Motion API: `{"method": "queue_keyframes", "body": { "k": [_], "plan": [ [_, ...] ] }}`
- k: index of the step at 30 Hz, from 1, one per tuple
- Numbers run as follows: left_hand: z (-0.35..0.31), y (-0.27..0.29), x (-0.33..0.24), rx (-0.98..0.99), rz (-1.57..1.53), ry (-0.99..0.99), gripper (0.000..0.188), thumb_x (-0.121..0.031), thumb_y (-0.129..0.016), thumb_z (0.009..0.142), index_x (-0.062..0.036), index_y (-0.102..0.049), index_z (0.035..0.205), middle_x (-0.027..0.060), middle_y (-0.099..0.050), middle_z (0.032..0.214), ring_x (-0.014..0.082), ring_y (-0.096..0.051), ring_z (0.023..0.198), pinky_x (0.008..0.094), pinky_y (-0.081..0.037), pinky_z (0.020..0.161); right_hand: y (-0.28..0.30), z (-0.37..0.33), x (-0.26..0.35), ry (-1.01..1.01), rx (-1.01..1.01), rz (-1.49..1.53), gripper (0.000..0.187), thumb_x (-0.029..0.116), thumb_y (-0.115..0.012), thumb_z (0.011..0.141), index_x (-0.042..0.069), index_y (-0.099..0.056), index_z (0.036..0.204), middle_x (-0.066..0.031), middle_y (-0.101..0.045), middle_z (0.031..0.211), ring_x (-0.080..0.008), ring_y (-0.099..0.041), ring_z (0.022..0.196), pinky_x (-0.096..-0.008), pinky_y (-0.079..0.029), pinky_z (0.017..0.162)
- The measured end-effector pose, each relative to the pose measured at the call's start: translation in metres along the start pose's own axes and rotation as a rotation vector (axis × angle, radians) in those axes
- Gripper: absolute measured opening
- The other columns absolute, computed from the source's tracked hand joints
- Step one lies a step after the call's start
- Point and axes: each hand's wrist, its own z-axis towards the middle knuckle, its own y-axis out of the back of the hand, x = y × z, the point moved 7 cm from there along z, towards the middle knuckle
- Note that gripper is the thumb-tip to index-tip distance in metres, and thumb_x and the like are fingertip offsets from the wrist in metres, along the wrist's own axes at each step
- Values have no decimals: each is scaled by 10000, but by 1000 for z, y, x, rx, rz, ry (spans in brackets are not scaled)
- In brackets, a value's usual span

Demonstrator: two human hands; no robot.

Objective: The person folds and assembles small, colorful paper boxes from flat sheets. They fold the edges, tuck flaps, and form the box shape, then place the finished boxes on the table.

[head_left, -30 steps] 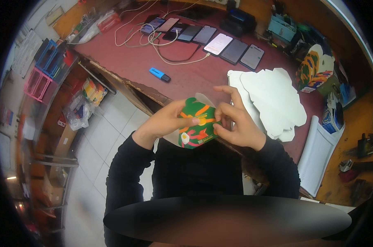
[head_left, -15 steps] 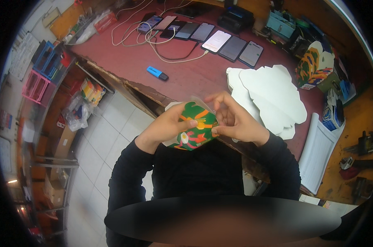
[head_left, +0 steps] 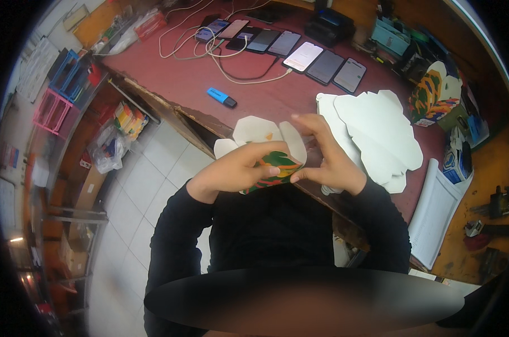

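A paper food box [head_left: 255, 130], white inside with a green, orange and red print outside, is partly folded up in front of me at the table's near edge. Its white flaps stand up and outward. My left hand [head_left: 232, 169] grips it from the left, thumb across the printed side. At the box's right corner is my right hand [head_left: 334, 164], its thumb at the printed side and its fingers bent around the raised right flap; the fingertips are slightly blurred. Just beyond that hand lies a stack of flat white box blanks [head_left: 378, 137].
Several phones [head_left: 324, 66] with white cables lie in a row at the back of the red table [head_left: 266, 101]. A blue highlighter [head_left: 221, 97] lies left of centre. Folded printed boxes [head_left: 436, 92] stand far right, near a rolled paper sheet [head_left: 438, 216]. A shelf is at left.
The box has opened out: its white flaps and inside now show, where mostly the printed face showed before. My right fingers have moved around the right flap.
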Motion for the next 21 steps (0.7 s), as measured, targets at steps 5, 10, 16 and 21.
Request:
{"method": "queue_keyframes", "body": {
  "k": [5, 10, 16, 21],
  "plan": [
    [3, -8, -4, 80, 61, -169, 401, -42, -622, 967, -24, -570, 1364, 181, -692, 1185, 292, -663, 1103, 390, -500, 979, -10, 0, 1, -129, 102, 161, 933, 168, -942, 718, 158, -471, 1523, -138, -356, 1577, -317, -451, 1435, -409, -512, 1085],
    [-2, 11, -7, -186, 166, -117, 334, -48, -620, 973, -8, -593, 1303, 187, -703, 1139, 295, -673, 1065, 390, -513, 937, -4, 1, 4, -71, 52, -15, 679, 161, -911, 750, 147, -615, 1361, -161, -319, 1619, -331, -530, 1359, -425, -538, 1056],
    [-8, 8, -28, -250, 337, -154, 272, 35, -592, 938, 7, -617, 1208, 201, -693, 1083, 337, -676, 992, 399, -522, 871, -2, 2, 18, 26, 70, -194, 352, 111, -895, 751, 40, -736, 1057, -192, -280, 1654, -369, -492, 1403, -454, -517, 1054],
    [-6, -9, -41, -271, 472, -295, 289, 62, -588, 903, 0, -641, 1180, 198, -683, 1082, 374, -662, 960, 416, -524, 857, -4, -1, 19, 11, 45, -187, 261, -10, -810, 765, 1, -748, 1018, -186, -323, 1659, -387, -436, 1463, -458, -445, 1124]
  ]
}}
